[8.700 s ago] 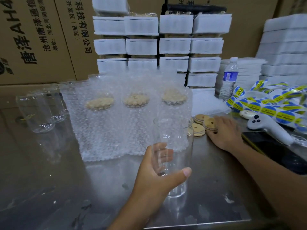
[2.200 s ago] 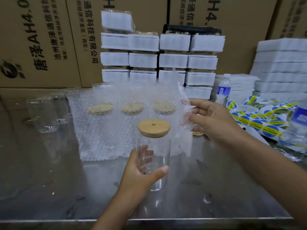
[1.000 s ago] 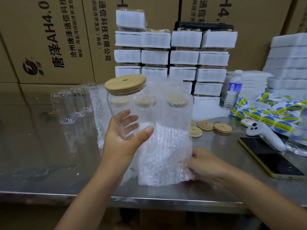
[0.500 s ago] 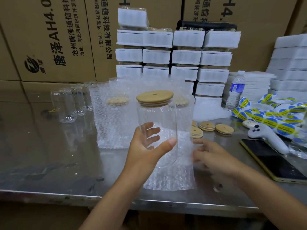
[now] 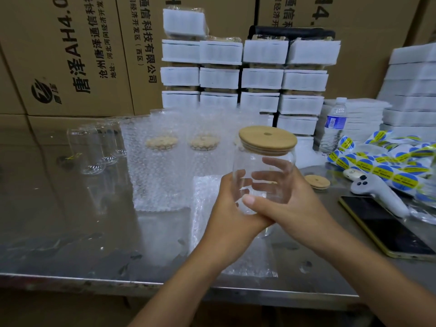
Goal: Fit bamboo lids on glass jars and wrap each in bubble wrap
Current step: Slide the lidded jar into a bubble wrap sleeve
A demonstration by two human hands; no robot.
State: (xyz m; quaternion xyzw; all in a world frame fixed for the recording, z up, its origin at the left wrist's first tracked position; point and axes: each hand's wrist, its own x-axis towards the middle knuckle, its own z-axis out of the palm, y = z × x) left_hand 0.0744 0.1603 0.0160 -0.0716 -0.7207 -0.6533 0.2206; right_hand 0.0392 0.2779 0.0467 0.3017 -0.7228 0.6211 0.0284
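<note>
Wrapped jars (image 5: 162,161) done, lidless jars (image 5: 92,152) waiting, we clamp the grip of left hand (image 5: 226,213) and right hand (image 5: 292,211) on a lidded, unwrapped glass jar (image 5: 264,166).

Tan bamboo lid (image 5: 267,139), clear jar (image 5: 263,175), blue-and-yellow stickers (image 5: 387,166), white boxes (image 5: 262,77).

Your single head camera looks forward and down at the steel table (image 5: 70,232) from its near edge, close above it, facing the cardboard boxes (image 5: 70,55) behind it.
</note>
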